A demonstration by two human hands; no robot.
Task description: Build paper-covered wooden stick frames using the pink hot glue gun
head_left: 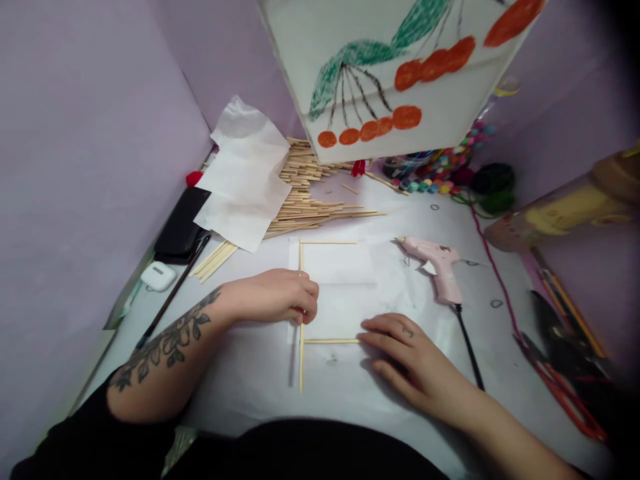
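My left hand (285,295) is closed, its fingers pinching a thin wooden stick (301,360) that runs lengthwise toward me. This stick lies along the left side of a creased white sheet of paper (343,310). A shorter stick (330,243) extends right from its far end. Nearer me, another crosswise stick (330,341) meets it from the right. My right hand (407,350) has its fingers stretched and apart, with fingertips at the right end of that nearer stick. Beyond my right hand lies a pink glue gun (440,263) on its side.
A pile of wooden sticks (310,217) lies at the back, partly under crumpled paper (245,173). A cherry drawing (370,87) hangs above. Left are a black wallet (181,225) and white earbud case (158,275). Red-handled scissors (565,393) and a bottle (565,200) are right.
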